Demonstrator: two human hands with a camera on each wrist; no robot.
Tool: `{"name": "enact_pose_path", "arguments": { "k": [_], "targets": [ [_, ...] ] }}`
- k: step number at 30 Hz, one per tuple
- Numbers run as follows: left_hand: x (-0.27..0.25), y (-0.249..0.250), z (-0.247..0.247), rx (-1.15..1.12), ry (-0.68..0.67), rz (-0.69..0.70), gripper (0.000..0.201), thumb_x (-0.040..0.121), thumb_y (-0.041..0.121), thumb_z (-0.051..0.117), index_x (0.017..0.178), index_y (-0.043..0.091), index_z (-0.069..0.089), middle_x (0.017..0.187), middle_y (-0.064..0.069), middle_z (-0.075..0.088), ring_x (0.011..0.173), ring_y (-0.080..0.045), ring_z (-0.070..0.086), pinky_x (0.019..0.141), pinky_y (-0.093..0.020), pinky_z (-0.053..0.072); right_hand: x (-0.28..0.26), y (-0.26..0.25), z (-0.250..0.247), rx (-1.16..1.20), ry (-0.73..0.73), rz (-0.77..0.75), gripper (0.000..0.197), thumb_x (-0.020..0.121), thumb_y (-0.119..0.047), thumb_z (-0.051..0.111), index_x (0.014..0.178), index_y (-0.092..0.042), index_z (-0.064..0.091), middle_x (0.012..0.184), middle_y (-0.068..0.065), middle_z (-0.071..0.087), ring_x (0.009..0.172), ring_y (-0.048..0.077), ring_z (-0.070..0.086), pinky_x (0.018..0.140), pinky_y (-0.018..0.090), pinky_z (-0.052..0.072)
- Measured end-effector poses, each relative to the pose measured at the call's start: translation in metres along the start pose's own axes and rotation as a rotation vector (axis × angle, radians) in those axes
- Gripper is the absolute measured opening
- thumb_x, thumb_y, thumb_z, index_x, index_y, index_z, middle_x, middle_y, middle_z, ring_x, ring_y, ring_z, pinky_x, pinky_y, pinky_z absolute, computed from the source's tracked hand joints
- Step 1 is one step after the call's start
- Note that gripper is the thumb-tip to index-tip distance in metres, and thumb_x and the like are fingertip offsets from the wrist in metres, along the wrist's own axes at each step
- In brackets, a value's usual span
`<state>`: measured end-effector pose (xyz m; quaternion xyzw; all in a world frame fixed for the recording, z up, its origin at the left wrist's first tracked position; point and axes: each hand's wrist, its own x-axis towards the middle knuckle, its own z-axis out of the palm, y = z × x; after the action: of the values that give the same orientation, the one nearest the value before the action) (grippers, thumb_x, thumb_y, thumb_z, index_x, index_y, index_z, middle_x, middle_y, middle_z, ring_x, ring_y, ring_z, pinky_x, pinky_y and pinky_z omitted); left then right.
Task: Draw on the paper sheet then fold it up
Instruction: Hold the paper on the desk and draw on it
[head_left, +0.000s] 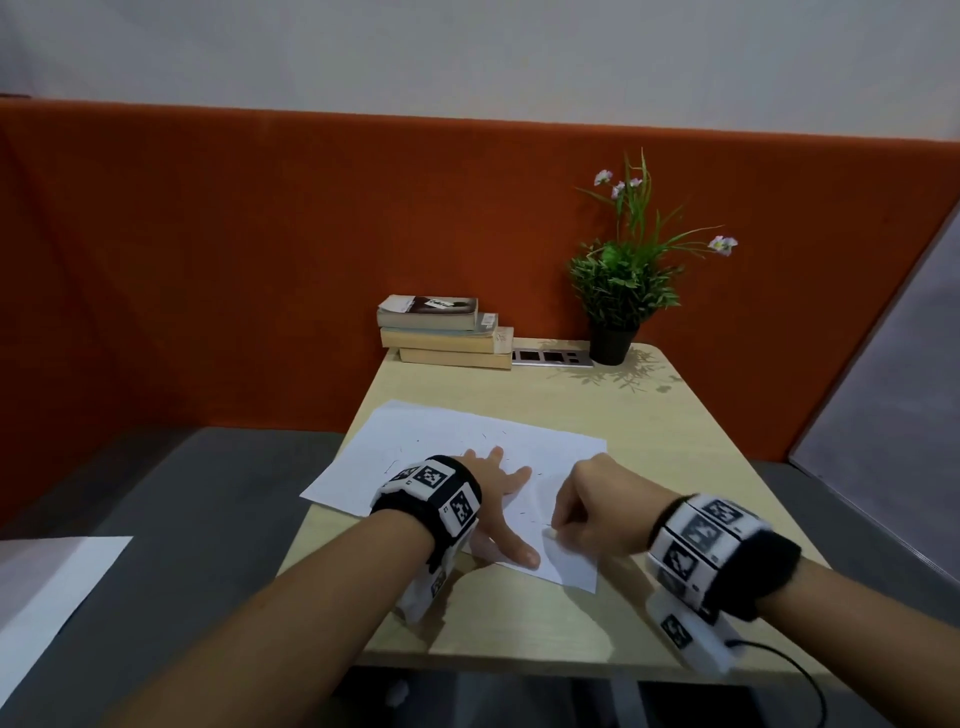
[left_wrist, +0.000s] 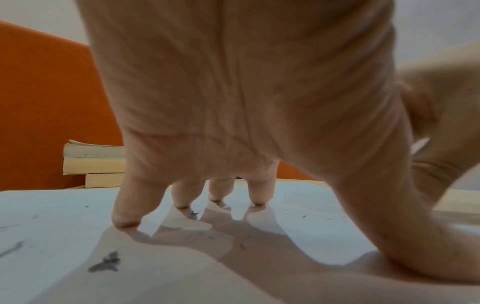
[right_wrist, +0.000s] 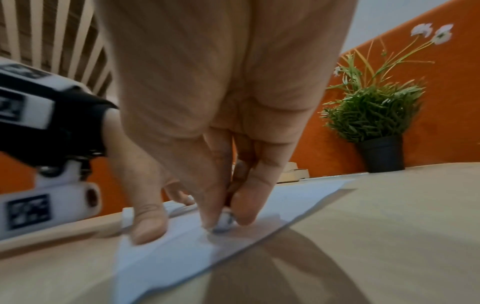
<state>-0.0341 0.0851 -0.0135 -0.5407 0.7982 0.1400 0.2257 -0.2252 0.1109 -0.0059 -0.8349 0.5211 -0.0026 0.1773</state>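
Observation:
A white paper sheet (head_left: 452, 431) lies at an angle on the wooden table (head_left: 675, 441), with small dark marks scattered over it (left_wrist: 103, 263). My left hand (head_left: 496, 480) presses flat on the sheet, fingers (left_wrist: 127, 205) spread and straight. At the sheet's near right part, my right hand (head_left: 557, 527) has its fingers curled. In the right wrist view its thumb and forefinger pinch a small pale drawing tool (right_wrist: 225, 221) whose tip touches the paper (right_wrist: 298, 197). Most of the tool is hidden by the fingers.
A stack of books (head_left: 441, 332) and a potted plant (head_left: 618, 280) stand at the table's far edge, with a socket strip (head_left: 550, 357) between them. An orange partition (head_left: 208, 260) rises behind. Another white sheet (head_left: 52, 587) lies at lower left, off the table.

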Motion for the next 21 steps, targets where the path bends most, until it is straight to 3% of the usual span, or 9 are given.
{"name": "enact_pose_path", "arguments": {
  "k": [1, 3, 5, 6, 8, 10, 11, 16, 21],
  "targets": [
    [-0.003, 0.002, -0.003, 0.006, -0.003, 0.015, 0.124, 0.073, 0.083, 0.063, 0.161, 0.033, -0.009, 0.169, -0.007, -0.013, 0.155, -0.034, -0.002, 0.121, -0.053, 0.015, -0.006, -0.001, 0.002, 0.015, -0.006, -0.023, 0.014, 0.088, -0.022, 0.071, 0.083, -0.013, 0.080, 0.075, -0.006, 0.076, 0.063, 0.005, 0.066, 0.061, 0.019, 0.055],
    [-0.010, 0.009, -0.013, 0.023, 0.000, 0.035, 0.116, 0.075, 0.077, 0.069, 0.162, 0.022, 0.015, 0.166, -0.011, 0.021, 0.152, -0.028, 0.022, 0.117, -0.043, 0.030, -0.012, -0.004, 0.004, 0.052, -0.015, -0.069, 0.012, 0.086, -0.018, 0.070, 0.087, -0.015, 0.082, 0.079, -0.009, 0.077, 0.067, 0.002, 0.065, 0.061, 0.013, 0.049],
    [-0.012, 0.016, -0.020, 0.013, 0.046, 0.058, 0.105, 0.066, 0.077, 0.076, 0.143, 0.012, 0.047, 0.142, -0.008, 0.054, 0.129, -0.025, 0.053, 0.104, -0.039, 0.047, -0.014, -0.009, 0.004, 0.071, -0.037, -0.104, 0.015, 0.084, -0.013, 0.071, 0.090, -0.018, 0.083, 0.086, -0.009, 0.079, 0.072, 0.001, 0.067, 0.065, 0.010, 0.050],
    [-0.012, 0.019, -0.020, -0.013, 0.070, 0.080, 0.105, 0.058, 0.080, 0.077, 0.135, 0.012, 0.053, 0.136, -0.006, 0.057, 0.122, -0.024, 0.057, 0.100, -0.041, 0.050, -0.014, -0.010, 0.004, 0.075, -0.046, -0.117, 0.017, 0.083, -0.012, 0.071, 0.090, -0.019, 0.083, 0.086, -0.009, 0.079, 0.072, -0.001, 0.066, 0.064, 0.009, 0.049],
    [-0.010, 0.022, -0.014, -0.062, 0.081, 0.134, 0.110, 0.055, 0.081, 0.078, 0.141, 0.021, 0.047, 0.155, -0.009, 0.038, 0.139, -0.028, 0.042, 0.110, -0.048, 0.042, -0.014, -0.011, 0.003, 0.088, -0.055, -0.112, 0.017, 0.083, -0.012, 0.071, 0.090, -0.021, 0.083, 0.078, -0.013, 0.075, 0.069, -0.003, 0.064, 0.063, 0.007, 0.046],
    [-0.005, 0.021, -0.003, -0.089, 0.069, 0.166, 0.120, 0.063, 0.077, 0.078, 0.158, 0.034, 0.020, 0.169, -0.003, 0.003, 0.154, -0.029, 0.010, 0.121, -0.054, 0.022, -0.013, -0.008, 0.002, 0.111, -0.052, -0.082, 0.013, 0.083, -0.016, 0.073, 0.089, -0.020, 0.083, 0.070, -0.017, 0.070, 0.066, -0.006, 0.062, 0.062, 0.007, 0.045],
    [-0.003, 0.020, 0.001, -0.100, 0.070, 0.167, 0.124, 0.064, 0.077, 0.077, 0.160, 0.038, 0.009, 0.170, 0.001, -0.006, 0.156, -0.027, 0.001, 0.122, -0.054, 0.017, -0.011, -0.006, 0.001, 0.114, -0.048, -0.065, 0.011, 0.084, -0.017, 0.073, 0.088, -0.020, 0.083, 0.069, -0.018, 0.069, 0.064, -0.006, 0.061, 0.062, 0.007, 0.045],
    [-0.005, 0.021, 0.001, -0.067, 0.066, 0.142, 0.125, 0.067, 0.076, 0.077, 0.159, 0.044, -0.001, 0.170, 0.008, -0.007, 0.156, -0.021, 0.001, 0.122, -0.052, 0.018, 0.016, 0.002, -0.013, 0.016, 0.022, 0.042, 0.009, 0.082, -0.017, 0.077, 0.088, -0.017, 0.083, 0.080, -0.009, 0.075, 0.077, 0.007, 0.069, 0.069, 0.020, 0.056],
    [-0.010, 0.021, -0.004, -0.079, 0.066, 0.137, 0.129, 0.069, 0.072, 0.078, 0.161, 0.037, -0.006, 0.169, 0.008, -0.008, 0.156, -0.019, 0.000, 0.122, -0.049, 0.016, 0.038, 0.006, -0.019, -0.058, 0.069, 0.065, 0.015, 0.087, -0.011, 0.071, 0.096, -0.009, 0.083, 0.092, 0.006, 0.079, 0.089, 0.020, 0.072, 0.081, 0.030, 0.060]
  ]
}}
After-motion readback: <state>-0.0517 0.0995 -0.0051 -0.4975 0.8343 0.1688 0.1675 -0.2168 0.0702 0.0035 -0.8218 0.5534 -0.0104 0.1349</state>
